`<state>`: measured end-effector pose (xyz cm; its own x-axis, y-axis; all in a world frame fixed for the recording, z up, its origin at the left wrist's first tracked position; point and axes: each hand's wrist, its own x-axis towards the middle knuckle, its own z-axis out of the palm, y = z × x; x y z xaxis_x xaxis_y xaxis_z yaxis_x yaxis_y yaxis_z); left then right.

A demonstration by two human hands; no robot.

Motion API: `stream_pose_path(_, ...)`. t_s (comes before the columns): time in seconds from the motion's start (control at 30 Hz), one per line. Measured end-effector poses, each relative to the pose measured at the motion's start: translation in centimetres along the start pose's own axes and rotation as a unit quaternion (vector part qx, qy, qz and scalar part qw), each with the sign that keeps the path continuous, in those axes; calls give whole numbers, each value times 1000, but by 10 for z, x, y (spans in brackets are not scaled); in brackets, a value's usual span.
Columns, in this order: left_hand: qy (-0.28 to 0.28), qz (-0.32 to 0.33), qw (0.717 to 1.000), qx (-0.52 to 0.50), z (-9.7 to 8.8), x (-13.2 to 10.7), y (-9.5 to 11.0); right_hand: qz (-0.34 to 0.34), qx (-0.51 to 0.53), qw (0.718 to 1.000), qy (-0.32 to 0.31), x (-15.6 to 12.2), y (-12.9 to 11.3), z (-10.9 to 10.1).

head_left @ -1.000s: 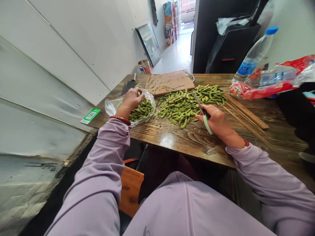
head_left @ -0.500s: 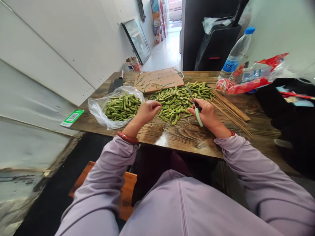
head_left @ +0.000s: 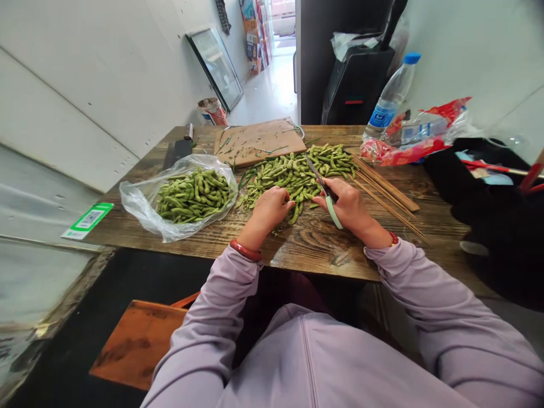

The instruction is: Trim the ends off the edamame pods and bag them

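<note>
Green soybean pods [head_left: 276, 173] lie in a loose pile on the wooden table [head_left: 306, 243]. At the pile's front edge is my left hand [head_left: 271, 211], its fingers curled together by a pod; what they hold, if anything, is hidden. My right hand [head_left: 351, 205] grips a pair of scissors [head_left: 332, 211] with a pale green handle. The dark blades point up and left over the pods, and I cannot tell whether they are apart. To the left, a clear plastic bag [head_left: 140, 195] lies spread open with many more pods inside.
Behind the pile lies a wooden cutting board [head_left: 259, 141] with green scraps. Thin wooden strips [head_left: 386, 184] lie right of the pods. Farther right are a water bottle [head_left: 391, 99], red plastic packaging [head_left: 419, 144] and a black bag [head_left: 480, 209]. A green-bordered card [head_left: 88, 220] sits at the left edge.
My left hand has moved right and toward me, away from the plastic bag to the pile's front edge. The scissors stay in my right hand. The whole view has shifted slightly.
</note>
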<state>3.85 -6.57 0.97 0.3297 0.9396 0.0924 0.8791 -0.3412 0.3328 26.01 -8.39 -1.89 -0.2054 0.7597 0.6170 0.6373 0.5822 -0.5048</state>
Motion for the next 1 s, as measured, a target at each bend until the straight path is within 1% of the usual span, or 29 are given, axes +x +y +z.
stream_pose_path(0.07, 4, 20, 1000, -7, 5, 8, 1, 4, -8, 1000, -4, -1, 0, 1)
stream_pose_path(0.17, 32, 39, 997, -58, 12, 18, -3, 9, -19, 1000, -10, -1, 1, 0)
stream_pose_path(0.27, 94, 21, 988, -121, 13, 21, -13, 8, -14, 1000, -13, -1, 0, -2)
stream_pose_path(0.33, 134, 7, 981, -141, 11, 18, -21, 12, -11, 1000, -20, 0, -1, -3)
stream_pose_path(0.37, 143, 3, 979, -146, 9, 16, -23, 16, -12, 1000, -24, 0, -1, -4)
stream_pose_path(0.4, 141, 4, 979, -148, 7, 13, -25, 19, -12, 999, -28, 0, -2, -4)
stream_pose_path(0.43, 128, 9, 981, -147, 6, 10, -25, 22, -13, 999, -32, 0, -3, -4)
stream_pose_path(0.5, 78, 30, 988, -132, 3, 3, -23, 29, -15, 999, -36, 0, -3, -4)
stream_pose_path(0.6, 5, 58, 995, -82, -1, -4, -14, 33, -13, 999, -34, 0, -3, -4)
stream_pose_path(0.67, -21, 67, 996, -58, -2, -6, -10, 30, -14, 999, -34, -1, -1, -3)
stream_pose_path(0.73, -32, 77, 994, -66, -1, -6, -8, 28, -19, 999, -38, -1, -1, -3)
stream_pose_path(0.8, -20, 82, 990, -111, 0, -4, -8, 29, -25, 998, -41, -1, 0, -3)
stream_pose_path(0.87, 12, 72, 979, -191, 1, -3, -9, 26, -25, 999, -39, -1, -1, -3)
stream_pose_path(0.93, 34, 50, 952, -300, -1, -4, -9, 21, -23, 999, -38, -1, -2, -3)
stream_pose_path(1.0, 14, 25, 909, -416, -4, -6, -8, 17, -22, 999, -41, -2, -2, -3)
